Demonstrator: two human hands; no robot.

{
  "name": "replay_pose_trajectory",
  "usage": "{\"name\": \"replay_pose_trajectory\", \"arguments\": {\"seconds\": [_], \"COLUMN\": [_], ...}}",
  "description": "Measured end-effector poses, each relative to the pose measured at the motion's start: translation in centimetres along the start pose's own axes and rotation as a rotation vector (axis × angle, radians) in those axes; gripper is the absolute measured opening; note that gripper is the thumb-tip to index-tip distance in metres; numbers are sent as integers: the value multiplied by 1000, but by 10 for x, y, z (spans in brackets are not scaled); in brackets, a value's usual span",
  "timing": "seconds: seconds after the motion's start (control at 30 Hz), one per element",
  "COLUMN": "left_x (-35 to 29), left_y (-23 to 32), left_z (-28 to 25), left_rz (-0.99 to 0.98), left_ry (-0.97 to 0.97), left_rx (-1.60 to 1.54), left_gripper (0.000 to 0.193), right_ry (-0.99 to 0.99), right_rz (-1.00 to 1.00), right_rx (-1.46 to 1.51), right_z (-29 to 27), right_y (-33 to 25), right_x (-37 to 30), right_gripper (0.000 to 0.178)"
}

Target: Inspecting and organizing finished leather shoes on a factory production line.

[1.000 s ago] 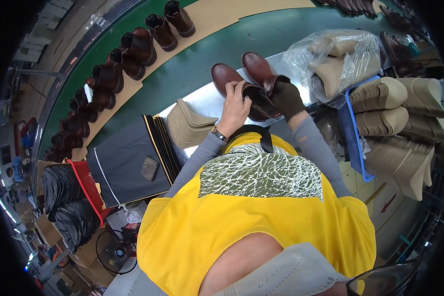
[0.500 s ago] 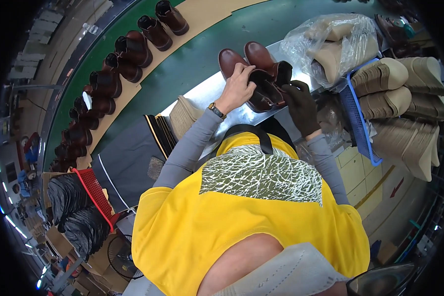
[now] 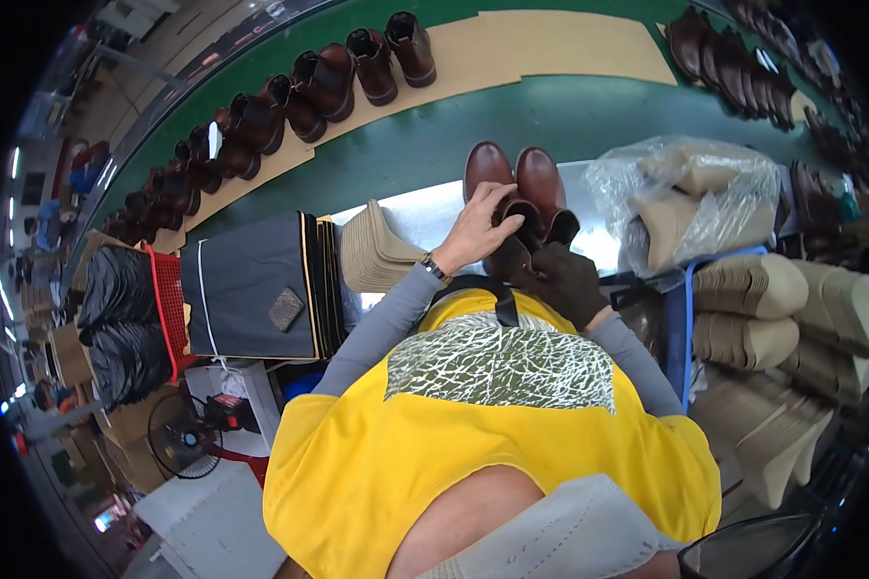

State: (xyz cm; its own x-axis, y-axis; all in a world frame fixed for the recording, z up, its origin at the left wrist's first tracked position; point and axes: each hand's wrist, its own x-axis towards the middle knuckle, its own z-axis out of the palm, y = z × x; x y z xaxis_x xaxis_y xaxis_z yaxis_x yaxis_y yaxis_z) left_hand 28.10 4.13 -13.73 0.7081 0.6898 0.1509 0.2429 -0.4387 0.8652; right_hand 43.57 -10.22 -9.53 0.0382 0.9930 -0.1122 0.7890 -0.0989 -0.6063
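Note:
Two dark brown leather ankle boots stand side by side in front of me on a shiny metal surface (image 3: 396,210), toes pointing away. My left hand (image 3: 478,230), bare, is closed on the opening of the left boot (image 3: 488,166), thumb at the collar. A dark glove covers my right hand (image 3: 568,283), whose bent fingers pinch the near edge of that same boot. Just beyond the glove is the right boot (image 3: 541,179), its collar gaping; neither hand visibly grips it. The gloved fingertips are partly hidden against the dark leather.
Several brown boots (image 3: 328,82) line the tan board on the green bench (image 3: 396,135). Beige insole-like pieces (image 3: 381,249) and dark sheets (image 3: 251,280) stand to the left. On the right are a clear plastic bag (image 3: 686,203) and a blue basket (image 3: 684,328) beside stacked beige pieces.
My view has turned, so the bench appears shifted. The right hand has come nearer my body, down to the boot's near edge. My left hand keeps hold of the boot.

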Motion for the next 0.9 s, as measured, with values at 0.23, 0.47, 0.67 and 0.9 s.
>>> {"name": "replay_pose_trajectory", "arguments": {"seconds": [0.23,0.47,0.67,0.9], "left_x": [4,-66,-123,-164], "left_y": [-2,13,41,56], "left_z": [-29,-13,36,76], "left_rz": [-150,-353,-601,-731], "left_ry": [522,618,735,820], "left_rx": [-181,-44,-14,-152], "left_gripper": [38,30,26,30], "right_ry": [82,136,304,-197], "right_rz": [70,39,-384,-260], "right_rx": [701,274,-500,-47], "right_z": [-129,-236,-184,-192], "right_y": [47,76,239,334], "right_x": [134,283,438,487], "right_gripper": [18,31,29,53]}}
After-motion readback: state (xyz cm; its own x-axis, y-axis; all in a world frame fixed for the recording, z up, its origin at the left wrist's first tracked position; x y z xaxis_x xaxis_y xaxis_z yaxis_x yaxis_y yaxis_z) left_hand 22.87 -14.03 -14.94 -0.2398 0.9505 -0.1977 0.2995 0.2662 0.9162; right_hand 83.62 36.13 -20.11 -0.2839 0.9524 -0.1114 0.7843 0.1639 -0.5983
